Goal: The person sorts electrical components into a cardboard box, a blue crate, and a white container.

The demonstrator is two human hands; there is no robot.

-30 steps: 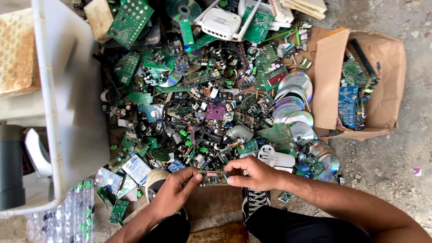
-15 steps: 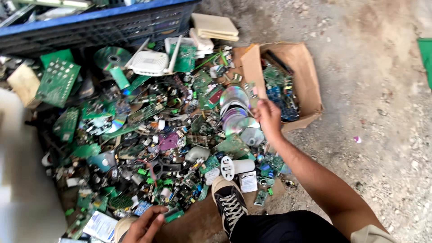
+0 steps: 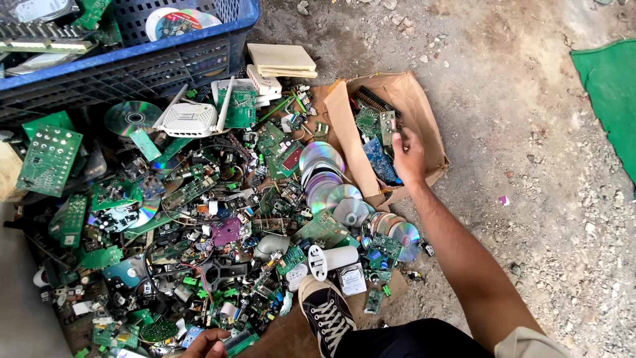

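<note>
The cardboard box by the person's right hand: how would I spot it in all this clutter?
Find the blue plastic crate at the top left, then look right across the heap of green circuit boards. At the heap's right edge, on bare ground, lies the brown cardboard box, flaps open, the right hand inside: the only brown container.

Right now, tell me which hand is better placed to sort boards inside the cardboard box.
Right. The right hand already reaches into the cardboard box; the left hand stays low, across the scrap pile.
</note>
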